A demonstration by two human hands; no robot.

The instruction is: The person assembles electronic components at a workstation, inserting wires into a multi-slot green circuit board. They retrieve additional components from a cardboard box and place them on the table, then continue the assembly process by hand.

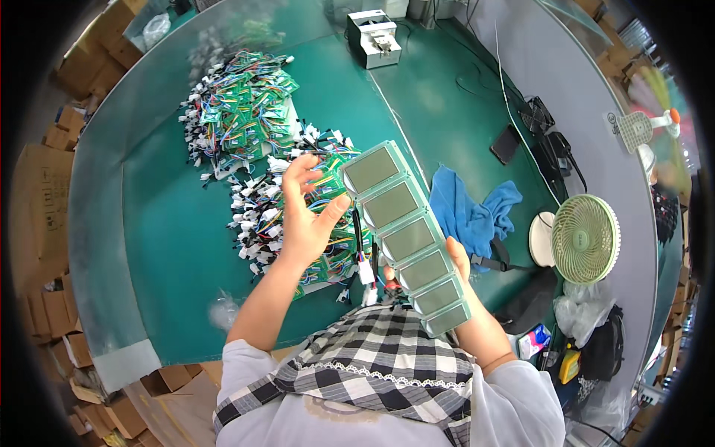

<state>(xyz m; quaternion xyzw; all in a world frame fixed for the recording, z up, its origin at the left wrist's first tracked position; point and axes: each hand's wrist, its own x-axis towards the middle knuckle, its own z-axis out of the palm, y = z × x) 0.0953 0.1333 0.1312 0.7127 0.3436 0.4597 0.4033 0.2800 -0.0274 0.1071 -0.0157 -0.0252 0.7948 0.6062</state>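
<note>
My right hand [463,290] grips the lower end of a long strip of joined green circuit boards with several grey LCD screens [408,240], tilted in front of my chest. Its thumb lies along the strip's right edge; its other fingers are mostly hidden behind. My left hand [305,220] is open beside the strip's upper left, fingers spread and curved, the thumb tip close to the board edge. Dark cables with white connectors [366,273] hang at the strip's left side. Behind my left hand is a pile of wired green circuit boards [261,216] with many white plugs.
Farther back lies another pile of wired boards [246,104] on the green table mat [171,246]. To the right are a blue cloth [469,208], a green desk fan [585,238] and a phone [506,144]. A small black-and-white machine [374,39] stands at the back.
</note>
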